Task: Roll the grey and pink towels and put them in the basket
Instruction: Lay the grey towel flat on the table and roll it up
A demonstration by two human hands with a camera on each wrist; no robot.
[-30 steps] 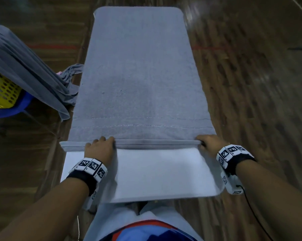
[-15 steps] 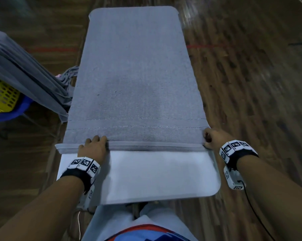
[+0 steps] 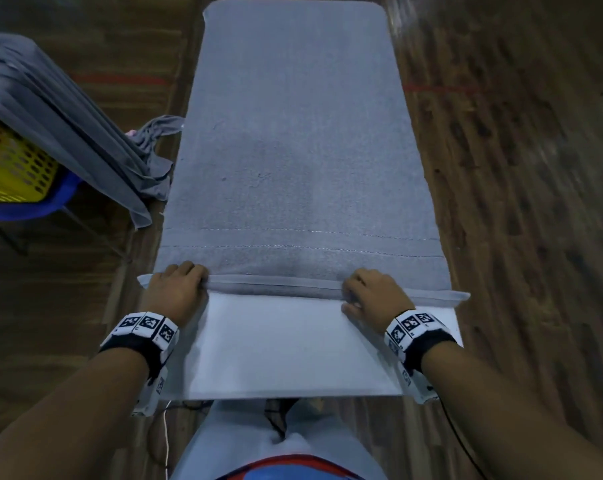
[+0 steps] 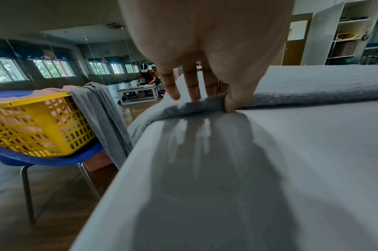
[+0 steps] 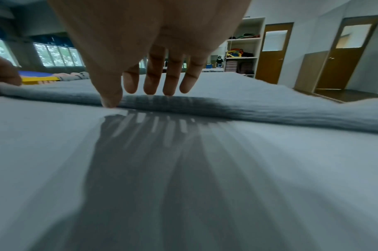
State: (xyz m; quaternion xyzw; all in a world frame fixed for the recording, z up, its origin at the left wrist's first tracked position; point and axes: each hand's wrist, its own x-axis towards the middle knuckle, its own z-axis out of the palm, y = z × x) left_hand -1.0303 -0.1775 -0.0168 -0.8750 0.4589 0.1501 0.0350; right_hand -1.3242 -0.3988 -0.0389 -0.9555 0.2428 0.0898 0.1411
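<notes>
Head view: left hand (image 3: 175, 289) pinches grey towel (image 3: 300, 133) edge; right hand (image 3: 376, 296) touches it.

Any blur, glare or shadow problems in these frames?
Head view: floor smeared at the right edge, grey towel sharp, dim overall. Left wrist view: left hand close and soft, hard shadow on the white table, basket readable. Right wrist view: right hand blurred, streaky shadow on the table, bright windows, strong wide-angle bending.

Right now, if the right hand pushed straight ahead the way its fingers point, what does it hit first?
The right hand would meet the folded near edge of the grey towel straight away; its thumb is already at that edge. Beyond lies only flat towel along the table.
</notes>
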